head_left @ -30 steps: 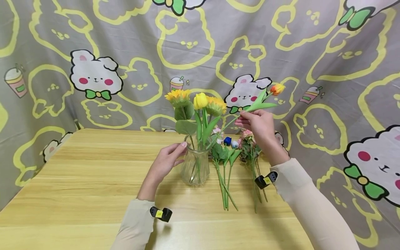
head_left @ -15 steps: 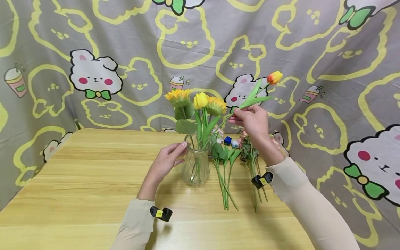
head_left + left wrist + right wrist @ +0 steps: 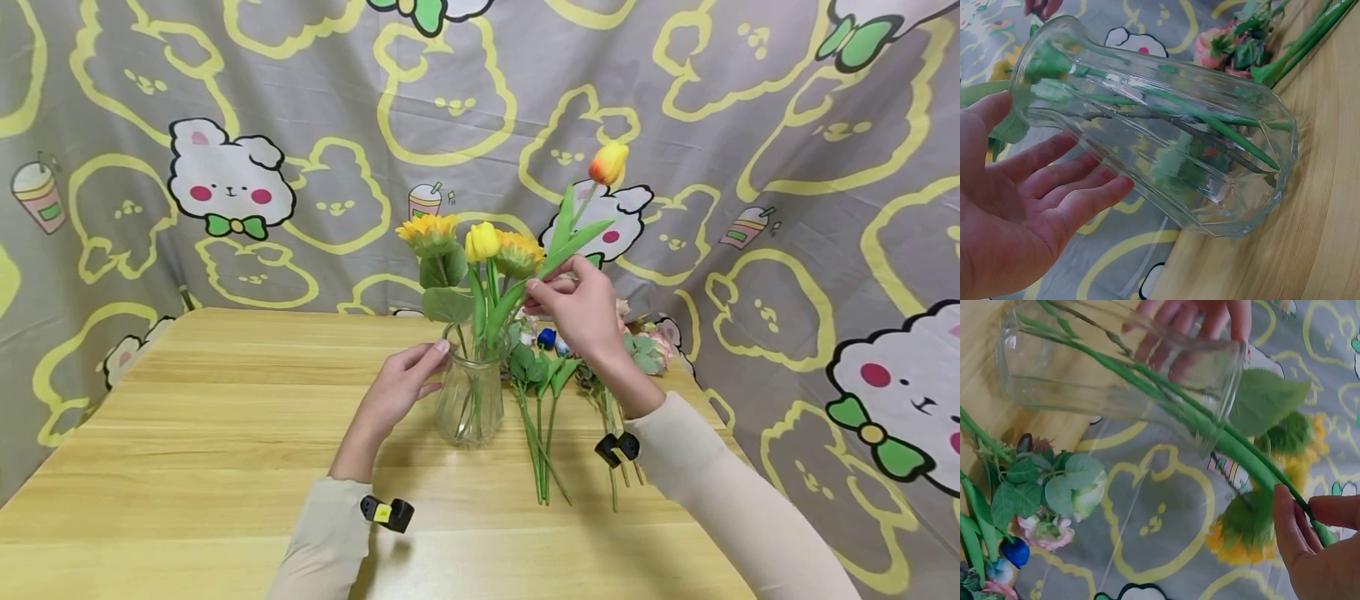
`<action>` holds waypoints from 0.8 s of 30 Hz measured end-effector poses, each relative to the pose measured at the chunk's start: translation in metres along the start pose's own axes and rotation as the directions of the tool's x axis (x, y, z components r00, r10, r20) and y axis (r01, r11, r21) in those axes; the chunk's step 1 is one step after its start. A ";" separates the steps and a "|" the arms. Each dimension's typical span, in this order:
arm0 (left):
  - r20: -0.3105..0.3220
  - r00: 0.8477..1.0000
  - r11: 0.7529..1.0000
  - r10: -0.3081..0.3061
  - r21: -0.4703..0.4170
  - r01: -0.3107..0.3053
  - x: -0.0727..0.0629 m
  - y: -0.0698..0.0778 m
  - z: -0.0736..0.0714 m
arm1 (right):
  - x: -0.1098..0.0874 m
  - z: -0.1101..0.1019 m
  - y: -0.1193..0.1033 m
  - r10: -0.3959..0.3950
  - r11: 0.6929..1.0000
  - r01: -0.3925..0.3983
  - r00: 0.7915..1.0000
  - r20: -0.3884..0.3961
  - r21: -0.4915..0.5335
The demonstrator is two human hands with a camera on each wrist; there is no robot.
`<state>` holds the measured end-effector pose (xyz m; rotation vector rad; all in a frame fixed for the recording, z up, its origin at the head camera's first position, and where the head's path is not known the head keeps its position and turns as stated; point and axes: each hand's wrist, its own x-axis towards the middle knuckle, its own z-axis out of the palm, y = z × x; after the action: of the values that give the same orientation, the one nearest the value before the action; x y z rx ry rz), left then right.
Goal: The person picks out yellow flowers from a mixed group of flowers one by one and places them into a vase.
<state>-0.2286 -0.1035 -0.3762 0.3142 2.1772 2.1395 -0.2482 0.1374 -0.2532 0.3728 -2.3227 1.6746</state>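
Note:
A clear ribbed glass vase stands upright on the table, holding a yellow tulip and two sunflowers. My left hand rests against the vase's left side, thumb at the rim; in the left wrist view its fingers lie fairly straight along the glass. Between thumb and fingers my right hand pinches the stem of an orange-yellow tulip, just below its leaves. That stem runs down through the vase's mouth in the right wrist view. The tulip leans to the right, its bloom above the others.
Right of the vase, several green-stemmed flowers lie on the wooden table, among them a blue tulip. Pink roses lie farther right, partly behind my right arm. A patterned grey curtain hangs behind the table.
My right hand has moved left and slightly down toward the vase with the orange-yellow tulip, which now stands more upright. The left hand and vase have stayed in place.

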 end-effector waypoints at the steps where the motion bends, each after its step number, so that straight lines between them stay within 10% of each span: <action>1: 0.000 1.000 1.000 0.000 0.001 0.000 0.000 0.000 0.000 | -0.002 0.003 -0.001 -0.016 0.999 0.016 1.000 0.010 -0.028; 13: 0.003 1.000 1.000 -0.007 0.001 0.007 0.000 0.000 -0.001 | -0.018 0.044 -0.003 -0.205 0.916 0.224 0.974 0.092 -0.334; 24: -0.004 1.000 1.000 -0.009 -0.011 0.009 0.000 0.002 -0.001 | -0.022 0.062 0.012 -0.178 0.863 0.243 0.967 0.184 -0.443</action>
<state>-0.2285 -0.1041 -0.3743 0.2989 2.1639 2.1485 -0.2354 0.0834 -0.2901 0.6282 -2.5696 0.9746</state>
